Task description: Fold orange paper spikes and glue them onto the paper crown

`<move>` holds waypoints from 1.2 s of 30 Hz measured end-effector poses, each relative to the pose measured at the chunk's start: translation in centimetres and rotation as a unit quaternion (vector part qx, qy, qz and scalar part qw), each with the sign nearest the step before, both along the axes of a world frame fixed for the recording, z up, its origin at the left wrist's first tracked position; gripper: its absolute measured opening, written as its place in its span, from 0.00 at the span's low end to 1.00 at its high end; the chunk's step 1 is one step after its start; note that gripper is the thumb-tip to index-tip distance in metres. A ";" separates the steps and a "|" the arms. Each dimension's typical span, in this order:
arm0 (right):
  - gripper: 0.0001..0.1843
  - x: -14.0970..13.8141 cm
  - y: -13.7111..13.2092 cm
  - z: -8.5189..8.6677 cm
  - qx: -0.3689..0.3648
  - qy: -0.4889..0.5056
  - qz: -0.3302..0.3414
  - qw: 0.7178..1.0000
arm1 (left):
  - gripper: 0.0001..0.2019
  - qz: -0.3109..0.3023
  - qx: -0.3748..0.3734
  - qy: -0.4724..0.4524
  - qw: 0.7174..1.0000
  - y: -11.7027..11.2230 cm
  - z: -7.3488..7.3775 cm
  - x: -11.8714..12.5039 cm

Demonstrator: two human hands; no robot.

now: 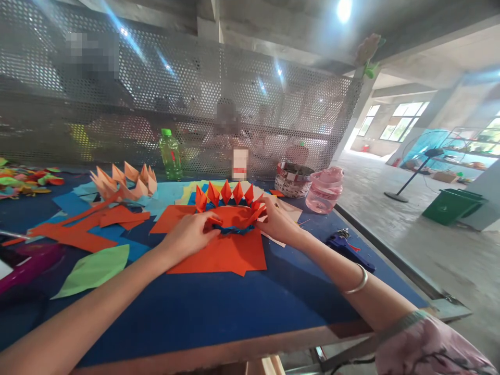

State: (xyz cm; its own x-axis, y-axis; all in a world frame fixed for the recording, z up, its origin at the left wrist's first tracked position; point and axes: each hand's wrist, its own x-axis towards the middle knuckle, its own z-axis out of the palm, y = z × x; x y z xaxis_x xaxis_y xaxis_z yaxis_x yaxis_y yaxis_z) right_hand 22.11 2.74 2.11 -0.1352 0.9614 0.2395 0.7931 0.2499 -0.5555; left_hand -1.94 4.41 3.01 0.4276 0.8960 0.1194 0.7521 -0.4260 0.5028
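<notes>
An orange folded-paper crown with several pointed tips stands on an orange paper sheet in the middle of the blue table. My left hand pinches the crown's left end with fingers curled. At the right end, my right hand grips the crown the same way. A silver bangle sits on my right wrist.
A pale orange paper crown stands back left amid orange scraps. Also on the table: a green paper leaf, green bottle, pink jar, woven basket, blue glue gun. A perforated metal screen with people behind it closes the far side. On the floor to the right are a fan and a green bin.
</notes>
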 end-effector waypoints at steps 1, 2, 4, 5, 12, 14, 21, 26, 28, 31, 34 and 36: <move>0.31 -0.2 0.5 -0.1 0.012 0.004 -0.001 1.000 | 0.16 0.000 0.015 -0.005 1.000 0.3 0.1 0.1; 0.33 -0.4 0.9 -0.2 0.025 0.006 -0.008 1.000 | 0.15 0.000 0.025 -0.011 1.000 0.7 0.1 0.3; 0.38 -0.7 1.4 -0.2 0.051 -0.006 -0.045 0.998 | 0.16 0.002 0.017 -0.033 0.999 1.1 0.2 0.4; 0.40 -0.8 1.5 -0.1 0.064 -0.025 -0.069 0.995 | 0.17 0.006 -0.003 -0.046 0.999 1.2 0.3 0.5; 0.15 -1.8 -2.1 0.7 -0.019 -0.196 -0.050 0.979 | 0.17 0.065 0.080 -0.052 0.993 -0.4 1.4 -0.8; 0.17 -2.6 -3.1 0.1 -0.051 -0.206 -0.004 0.977 | 0.11 0.073 0.118 -0.076 0.987 -1.1 1.6 -1.1; 0.27 -4.0 -2.9 -1.3 -0.106 -0.194 0.004 0.975 | 0.12 0.017 -0.037 -0.112 0.993 -1.2 -0.5 -0.9; 0.33 -3.6 -2.4 -1.6 -0.059 -0.178 0.011 0.982 | 0.11 -0.013 -0.062 -0.067 0.996 -1.2 -2.0 -0.8; 0.33 -3.7 -2.5 -1.7 -0.050 -0.175 0.012 0.983 | 0.11 -0.023 -0.056 -0.068 0.996 -1.5 -2.2 -0.6; 0.29 -3.9 -2.7 -1.8 -0.066 -0.153 0.016 0.986 | 0.10 -0.034 -0.045 -0.080 0.995 -1.8 -2.6 -0.2; 0.27 -4.0 -2.8 -1.8 -0.094 -0.129 0.006 0.987 | 0.10 -0.033 -0.032 -0.088 0.995 -1.8 -3.2 0.1; 0.24 -3.9 -2.9 -2.0 -0.110 -0.116 0.003 0.987 | 0.10 -0.028 -0.022 -0.098 0.995 -1.8 -3.4 0.1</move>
